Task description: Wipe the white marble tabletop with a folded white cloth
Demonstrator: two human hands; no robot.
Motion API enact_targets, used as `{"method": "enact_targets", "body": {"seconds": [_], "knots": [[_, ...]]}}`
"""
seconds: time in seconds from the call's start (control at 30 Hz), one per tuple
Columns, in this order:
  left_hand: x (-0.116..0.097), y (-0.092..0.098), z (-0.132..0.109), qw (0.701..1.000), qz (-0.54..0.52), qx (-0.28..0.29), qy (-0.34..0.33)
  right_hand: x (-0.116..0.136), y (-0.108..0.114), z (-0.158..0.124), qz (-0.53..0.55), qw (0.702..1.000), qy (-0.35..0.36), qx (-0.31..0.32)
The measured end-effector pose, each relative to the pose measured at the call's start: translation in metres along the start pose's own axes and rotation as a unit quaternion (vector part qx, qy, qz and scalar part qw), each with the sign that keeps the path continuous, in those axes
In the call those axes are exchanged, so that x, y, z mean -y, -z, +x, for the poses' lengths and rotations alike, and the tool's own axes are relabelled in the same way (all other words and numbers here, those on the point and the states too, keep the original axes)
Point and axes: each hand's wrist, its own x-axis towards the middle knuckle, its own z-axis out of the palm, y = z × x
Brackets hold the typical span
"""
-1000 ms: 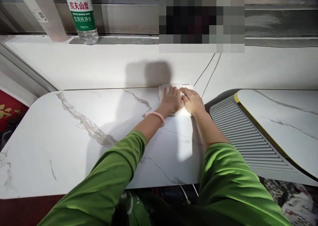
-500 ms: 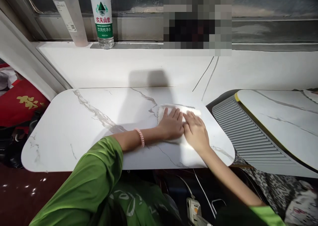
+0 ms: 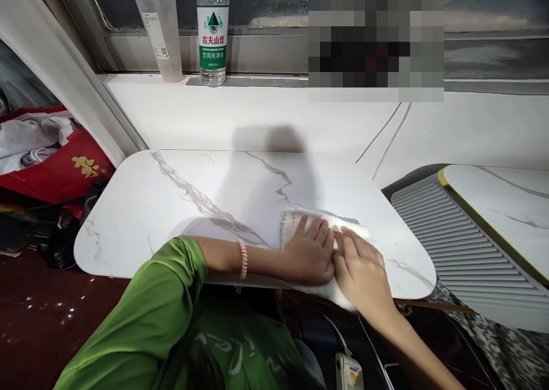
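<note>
A white cloth (image 3: pixel 294 221) lies spread on the right part of the white marble-patterned table (image 3: pixel 124 207), its near edge hanging over the table's front edge. My left hand (image 3: pixel 309 251) rests flat on it, fingers spread a little, with a pink coiled band on the wrist. Right beside it, my right hand (image 3: pixel 360 267) presses on the cloth, its fingers stretched out and touching the left hand's side. Part of the cloth is hidden under both hands.
On the window ledge stand a translucent cup (image 3: pixel 165 52) and a water bottle (image 3: pixel 213 47). A ribbed grey panel and a second marble top (image 3: pixel 506 207) are at the right. A red bag (image 3: pixel 64 167) sits at the left. Below the table are a power strip (image 3: pixel 348 373) and cables.
Both hands and the cloth have moved toward the table's front edge, so the cloth now overhangs it. The view has shifted, with the surroundings further right in the picture.
</note>
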Motion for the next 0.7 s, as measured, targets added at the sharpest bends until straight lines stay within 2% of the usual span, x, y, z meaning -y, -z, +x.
{"method": "enact_targets", "body": {"seconds": [0.17,0.37,0.5,0.6,0.7], "knots": [[0.032,-0.001,0.038,0.999,-0.013,0.013,0.031,-0.02,-0.021,0.049,0.0,1.0,-0.003,-0.005],[0.101,-0.004,0.112,0.998,-0.019,0.026,0.057,-0.051,-0.06,0.147,0.012,0.999,-0.015,-0.035],[0.136,-0.007,0.149,0.997,-0.017,0.012,0.078,-0.071,-0.081,0.2,0.034,0.999,-0.013,-0.039],[0.15,-0.007,0.164,0.996,-0.024,0.01,0.089,-0.081,-0.092,0.221,0.049,0.997,-0.015,-0.049],[0.154,-0.008,0.169,0.995,-0.025,0.003,0.098,-0.086,-0.097,0.228,0.056,0.996,-0.011,-0.061]]}}
